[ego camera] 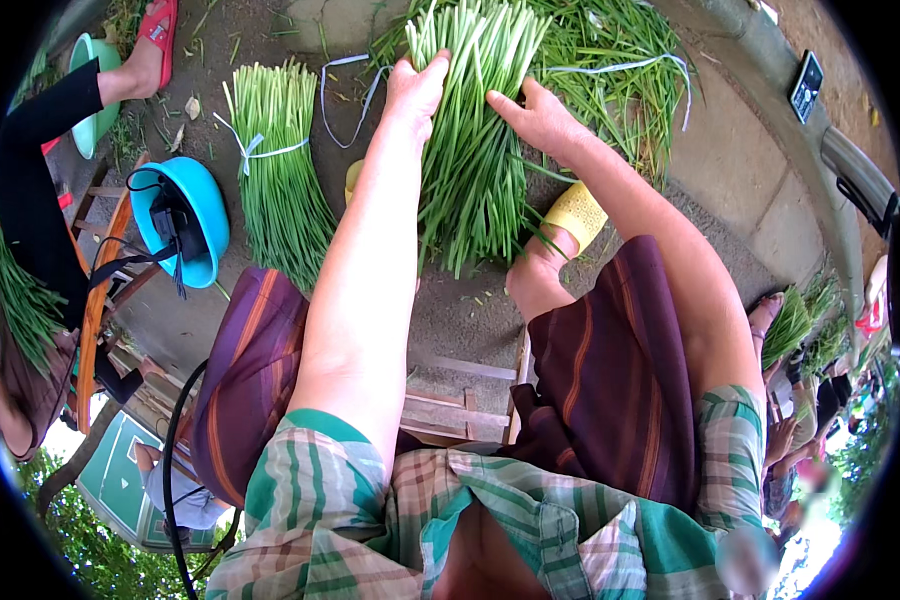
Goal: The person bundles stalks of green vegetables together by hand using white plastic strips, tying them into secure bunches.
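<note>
My left hand [412,97] grips the left side of a thick bundle of garlic chives [480,142], thumb up near the pale cut ends. On the other side, my right hand [544,120] presses against the leaves, its thumb lying over the front; some of its fingers are hidden. A thin whitish tie strip [326,90] lies in a loop to the left of the bundle. Another length of whitish strip [622,67] stretches out on the right over loose chives [607,127]. Left of my left arm is a second bundle [277,180], tied with a knotted strip.
A blue plastic basin [214,217] with a black device and cables sits left, near a wooden chair [94,330]. Another person's leg [37,142] is beyond it, by a green basin [82,97]. A phone [806,86] lies on the curb [765,45]. My yellow sandal [574,217] is close to the bundle.
</note>
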The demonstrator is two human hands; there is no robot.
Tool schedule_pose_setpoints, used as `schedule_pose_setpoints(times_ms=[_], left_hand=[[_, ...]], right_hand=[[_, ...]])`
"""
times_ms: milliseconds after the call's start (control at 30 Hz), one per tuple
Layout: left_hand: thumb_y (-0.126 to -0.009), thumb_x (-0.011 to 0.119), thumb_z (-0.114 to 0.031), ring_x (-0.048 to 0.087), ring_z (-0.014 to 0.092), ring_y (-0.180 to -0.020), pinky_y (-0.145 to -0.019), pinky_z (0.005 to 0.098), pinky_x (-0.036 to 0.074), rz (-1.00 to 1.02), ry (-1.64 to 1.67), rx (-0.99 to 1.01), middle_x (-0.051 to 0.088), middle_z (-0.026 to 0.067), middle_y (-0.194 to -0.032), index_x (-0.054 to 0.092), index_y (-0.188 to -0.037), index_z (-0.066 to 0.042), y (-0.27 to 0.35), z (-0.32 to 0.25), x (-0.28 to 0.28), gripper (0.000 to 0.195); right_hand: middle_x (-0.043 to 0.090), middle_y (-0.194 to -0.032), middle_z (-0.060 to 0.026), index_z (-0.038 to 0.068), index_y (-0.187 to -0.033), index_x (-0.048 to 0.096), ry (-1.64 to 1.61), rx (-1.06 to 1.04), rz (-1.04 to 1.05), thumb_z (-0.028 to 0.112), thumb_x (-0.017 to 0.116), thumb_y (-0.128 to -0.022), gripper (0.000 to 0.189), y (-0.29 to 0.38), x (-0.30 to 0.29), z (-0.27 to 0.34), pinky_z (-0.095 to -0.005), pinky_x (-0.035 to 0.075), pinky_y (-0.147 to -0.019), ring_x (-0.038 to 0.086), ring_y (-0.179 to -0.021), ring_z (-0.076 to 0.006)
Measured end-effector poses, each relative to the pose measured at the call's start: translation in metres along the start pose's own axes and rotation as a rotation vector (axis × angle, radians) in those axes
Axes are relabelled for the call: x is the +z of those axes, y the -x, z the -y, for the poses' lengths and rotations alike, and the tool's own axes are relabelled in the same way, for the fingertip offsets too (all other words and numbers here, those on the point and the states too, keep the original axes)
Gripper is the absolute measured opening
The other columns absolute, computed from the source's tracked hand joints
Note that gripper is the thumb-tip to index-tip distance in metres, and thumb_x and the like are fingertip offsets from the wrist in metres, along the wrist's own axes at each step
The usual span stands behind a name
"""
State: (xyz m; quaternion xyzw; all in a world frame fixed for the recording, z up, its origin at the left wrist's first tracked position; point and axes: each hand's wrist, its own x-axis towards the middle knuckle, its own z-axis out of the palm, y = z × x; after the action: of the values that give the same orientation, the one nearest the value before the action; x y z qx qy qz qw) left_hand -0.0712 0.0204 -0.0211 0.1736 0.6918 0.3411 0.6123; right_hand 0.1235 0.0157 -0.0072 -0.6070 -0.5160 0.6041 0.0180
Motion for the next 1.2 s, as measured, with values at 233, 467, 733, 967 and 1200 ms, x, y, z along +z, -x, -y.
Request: schedule_pose_setpoints(times_ms=[233,467,733,967,1200], left_hand=[[-0.092,0.070,-0.037,0.053,0.030,-0.123,-0.101,0.0429,0.045,-0.055,0.035,-0.082,0.054,0.0238,-0.134,0.044,-0.137,0.007,0.029,-0.029,0.018,0.069],[-0.081,0.079,-0.051,0.049,0.028,-0.129,-0.109,0.0422,0.040,0.103,0.170,0.063,0.055,0.0222,-0.133,0.043,-0.137,0.006,0.034,-0.023,0.034,0.087],[-0.058,0.089,-0.056,0.031,0.041,-0.141,-0.115,0.0508,0.031,-0.253,-0.596,0.083,0.031,0.0306,-0.148,0.014,-0.150,0.008,0.017,0.001,0.053,0.134],[-0.092,0.070,-0.041,0.058,0.013,-0.082,-0.078,0.0316,0.050,-0.361,0.089,0.208,0.062,0.0031,-0.097,0.059,-0.104,-0.005,0.024,0.016,0.026,0.040],[-0.097,0.064,-0.032,0.063,0.016,-0.067,-0.056,0.0297,0.053,-0.550,0.356,-0.038,0.063,0.0074,-0.082,0.062,-0.093,0.001,0.005,0.040,-0.005,0.032]], right_hand=[[0.067,-0.093,-0.0269,-0.007,-0.113,0.055,0.322,-0.190,-0.054,0.044,0.060,-0.095,0.054,0.010,-0.006,0.009,-0.0456,0.052,-0.079,0.067,-0.090,-0.0376],[0.064,-0.110,-0.0304,-0.004,-0.130,0.047,0.154,-0.178,-0.180,0.035,0.058,-0.095,0.054,0.016,0.005,-0.011,-0.0457,0.053,-0.091,0.066,-0.101,-0.0422],[0.055,-0.126,-0.0328,-0.011,-0.137,0.036,0.505,-0.153,-0.122,0.036,0.062,-0.092,0.071,0.026,0.004,0.006,-0.0499,0.050,-0.095,0.056,-0.118,-0.0459],[0.072,-0.099,-0.0168,-0.003,-0.122,0.063,-0.290,-0.105,-0.464,0.039,0.066,-0.094,0.050,0.034,-0.013,-0.027,-0.0356,0.056,-0.081,0.070,-0.094,-0.0250],[0.067,-0.095,-0.0076,0.000,-0.125,0.055,-1.128,0.117,-0.429,0.030,0.073,-0.092,0.048,0.016,-0.048,-0.037,-0.0287,0.062,-0.068,0.067,-0.079,-0.0138]])
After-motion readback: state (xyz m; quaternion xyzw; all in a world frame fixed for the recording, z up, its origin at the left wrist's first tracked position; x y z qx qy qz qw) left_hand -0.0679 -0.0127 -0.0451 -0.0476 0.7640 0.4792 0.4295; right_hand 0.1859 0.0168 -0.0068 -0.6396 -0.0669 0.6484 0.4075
